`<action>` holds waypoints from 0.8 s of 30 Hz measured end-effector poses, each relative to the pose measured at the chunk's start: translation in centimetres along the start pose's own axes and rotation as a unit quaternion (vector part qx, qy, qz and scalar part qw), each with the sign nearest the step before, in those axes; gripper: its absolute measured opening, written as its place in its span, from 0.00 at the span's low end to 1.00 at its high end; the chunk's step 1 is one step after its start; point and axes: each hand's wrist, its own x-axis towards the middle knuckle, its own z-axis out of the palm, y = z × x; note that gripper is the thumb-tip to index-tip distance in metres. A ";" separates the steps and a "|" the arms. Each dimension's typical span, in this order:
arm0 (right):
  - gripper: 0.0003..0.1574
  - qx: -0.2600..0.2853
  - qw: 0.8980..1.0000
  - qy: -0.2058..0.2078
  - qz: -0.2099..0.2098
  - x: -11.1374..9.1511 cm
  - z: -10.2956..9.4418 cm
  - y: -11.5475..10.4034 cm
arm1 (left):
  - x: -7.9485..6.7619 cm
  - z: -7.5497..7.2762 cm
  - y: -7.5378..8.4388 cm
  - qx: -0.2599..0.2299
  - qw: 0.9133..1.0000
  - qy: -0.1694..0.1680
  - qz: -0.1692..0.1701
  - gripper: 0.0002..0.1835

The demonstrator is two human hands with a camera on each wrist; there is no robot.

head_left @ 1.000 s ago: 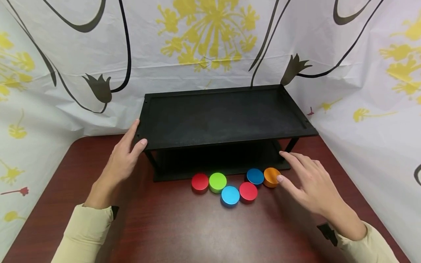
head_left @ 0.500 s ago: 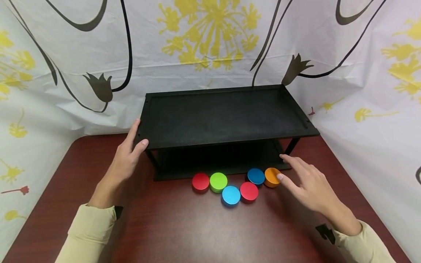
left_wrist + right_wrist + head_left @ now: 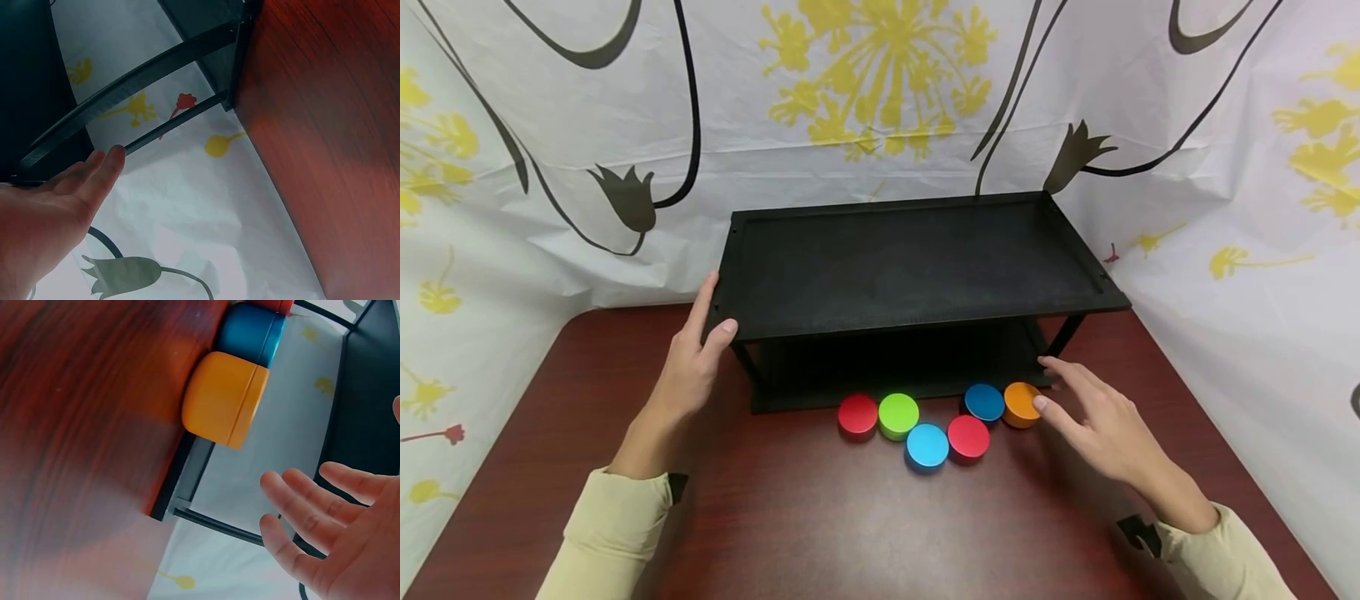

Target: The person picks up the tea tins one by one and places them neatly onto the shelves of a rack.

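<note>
A black two-tier shelf point(image 3: 895, 267) stands on the table. My left hand point(image 3: 691, 358) rests at its left front corner, fingers straight along the side edge and thumb at the top panel's corner. In front of the lower tier sit several small round containers: a red one point(image 3: 857, 417), a green one point(image 3: 898, 415), a light blue one point(image 3: 927, 447), a second red one point(image 3: 968, 437), a dark blue one point(image 3: 983, 403) and an orange one point(image 3: 1021, 404). Beside the orange container, my right hand point(image 3: 1101, 421) is held with fingers loosely spread, thumb overlapping its edge in the head view.
The reddish-brown table point(image 3: 820, 533) extends toward me from the containers. White cloth point(image 3: 1217, 158) with yellow and grey flower prints hangs behind the shelf and along both sides. A slanted support point(image 3: 175, 122) joins the shelf's tiers at the left end.
My right hand has shifted slightly down, its fingertips lowering beside the orange container. My left hand stays at the shelf corner. The containers keep their arrangement.
</note>
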 end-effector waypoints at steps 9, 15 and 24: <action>0.37 0.008 0.999 -0.032 0.022 0.1 0.8 0.9 | -0.2 0.2 -0.1 -0.018 1.000 0.001 0.000 0.35; 0.42 -0.009 0.997 -0.053 0.046 0.1 1.6 1.2 | -0.2 0.2 -0.2 -0.002 1.000 0.008 -0.003 0.34; 0.47 -0.025 0.996 -0.070 0.045 0.4 2.0 1.4 | 0.0 0.4 -0.3 -0.017 1.000 0.002 -0.009 0.35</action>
